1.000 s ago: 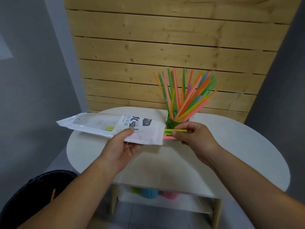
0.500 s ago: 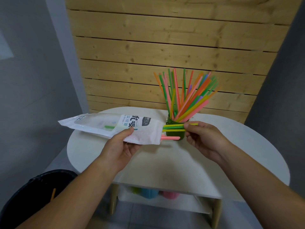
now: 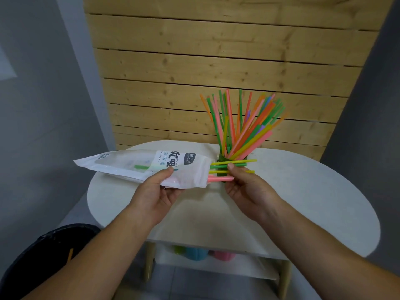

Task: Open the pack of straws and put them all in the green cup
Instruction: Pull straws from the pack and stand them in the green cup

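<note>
Nearest, the left hand (image 3: 156, 192) is gripping the white straw pack (image 3: 138, 167), thumb on top, holding it level above the white table (image 3: 313, 191). The right hand (image 3: 249, 191) is pinching the few loose straws (image 3: 240, 164) protruding from the pack's open end. Just behind, the green cup (image 3: 221, 159) is standing on the table, holding the fanned straws (image 3: 242, 124).

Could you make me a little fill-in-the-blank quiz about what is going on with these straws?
1. The left hand holds a white ____ above the table.
2. The right hand pinches a few ____ sticking out of its open end.
3. Many more stand in a cup coloured ____.
Missing words: pack; straws; green.
</note>
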